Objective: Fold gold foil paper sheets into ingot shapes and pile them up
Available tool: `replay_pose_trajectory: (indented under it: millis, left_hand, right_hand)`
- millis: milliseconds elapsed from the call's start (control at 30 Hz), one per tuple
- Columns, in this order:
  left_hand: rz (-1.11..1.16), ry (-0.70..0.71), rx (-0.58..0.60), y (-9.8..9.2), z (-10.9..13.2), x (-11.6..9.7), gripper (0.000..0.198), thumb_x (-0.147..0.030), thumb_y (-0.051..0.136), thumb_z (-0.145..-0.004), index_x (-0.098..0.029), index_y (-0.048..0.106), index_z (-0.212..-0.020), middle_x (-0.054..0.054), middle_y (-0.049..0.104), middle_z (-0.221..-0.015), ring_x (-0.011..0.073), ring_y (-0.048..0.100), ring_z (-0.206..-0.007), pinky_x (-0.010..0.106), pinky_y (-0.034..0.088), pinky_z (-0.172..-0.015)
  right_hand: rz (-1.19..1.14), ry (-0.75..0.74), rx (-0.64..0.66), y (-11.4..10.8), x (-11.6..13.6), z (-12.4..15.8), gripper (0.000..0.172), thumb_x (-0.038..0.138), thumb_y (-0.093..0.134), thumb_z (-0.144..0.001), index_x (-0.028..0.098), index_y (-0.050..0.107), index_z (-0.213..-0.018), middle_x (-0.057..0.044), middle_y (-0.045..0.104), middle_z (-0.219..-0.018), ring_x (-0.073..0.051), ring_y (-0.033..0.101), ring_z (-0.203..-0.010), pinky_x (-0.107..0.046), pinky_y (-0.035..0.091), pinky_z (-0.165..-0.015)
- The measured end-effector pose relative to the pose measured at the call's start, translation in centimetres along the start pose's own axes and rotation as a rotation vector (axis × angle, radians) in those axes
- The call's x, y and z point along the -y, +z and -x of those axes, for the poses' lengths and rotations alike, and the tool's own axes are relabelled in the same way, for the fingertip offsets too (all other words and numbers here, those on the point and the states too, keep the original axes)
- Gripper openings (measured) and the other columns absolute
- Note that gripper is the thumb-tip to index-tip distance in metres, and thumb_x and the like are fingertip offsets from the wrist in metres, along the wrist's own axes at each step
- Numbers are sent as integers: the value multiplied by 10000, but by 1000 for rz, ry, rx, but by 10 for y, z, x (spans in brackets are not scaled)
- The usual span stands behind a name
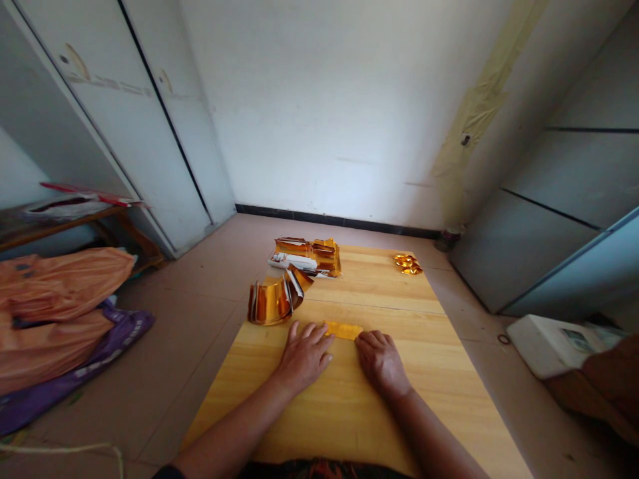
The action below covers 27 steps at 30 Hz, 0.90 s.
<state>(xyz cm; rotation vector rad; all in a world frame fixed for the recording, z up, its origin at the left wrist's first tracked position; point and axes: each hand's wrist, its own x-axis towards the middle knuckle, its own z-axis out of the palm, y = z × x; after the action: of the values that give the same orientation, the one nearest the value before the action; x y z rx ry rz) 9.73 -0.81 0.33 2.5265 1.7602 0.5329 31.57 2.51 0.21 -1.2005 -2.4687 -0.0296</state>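
Note:
A small gold foil strip lies flat on the wooden table between my hands. My left hand rests on the table with fingers spread, its fingertips at the strip's left end. At the strip's right end is my right hand, its fingers curled together against the table; whether they pinch the strip's edge is too small to tell. A curved stack of gold foil sheets stands just beyond my left hand. Behind it lies another bundle of gold foil sheets with a white piece at its front.
Folded gold foil pieces sit at the table's far right corner. Orange cloth and a purple bag are on the left. On the right floor stand a white box and a brown one. A white wall is ahead.

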Motion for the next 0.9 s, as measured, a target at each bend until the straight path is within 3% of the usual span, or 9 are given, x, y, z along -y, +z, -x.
replay_pose_trajectory:
  millis: [300,367,500,700,900]
  left_hand:
    - [45,1,-21,0,-10,-4,211,-309,565,-840,-255,622,-1036,48,596,-1212,255,438,-1198,582,196,-1050]
    - [43,25,-28,3,-13,-7,220,-327,569,-835,-223,628,-1019,71,589,-1219,264,419,-1227,564,204,-1061]
    - [41,41,-17,12,-17,-8,277,-273,521,-860,-200,572,-1122,90,524,-1321,243,419,-1254,505,261,-1066]
    - [30,19,-18,22,-30,-3,333,-248,516,-857,-213,500,-1188,89,496,-1350,232,419,-1267,509,273,-1069]
    - [20,-12,-38,25,-62,-3,208,-168,525,-825,-182,585,-1024,112,587,-1213,251,454,-1230,488,311,-1058]
  right_hand:
    - [48,76,42,-2,10,-8,153,247,504,-886,207,643,-835,-52,652,-902,-184,527,-882,-305,343,-783]
    - [76,99,43,3,14,-11,190,306,513,-880,209,645,-977,-79,644,-1066,-220,518,-998,-344,346,-843]
    - [107,86,89,20,18,-14,463,445,448,-900,217,499,-1300,-99,461,-1384,-277,382,-1254,-474,247,-1016]
    - [92,45,199,26,0,-22,572,546,309,-924,239,362,-1404,-78,335,-1466,-270,290,-1340,-577,141,-1067]
    - [96,5,223,25,-19,-35,579,551,291,-927,254,318,-1423,-82,313,-1475,-259,255,-1360,-595,155,-1060]
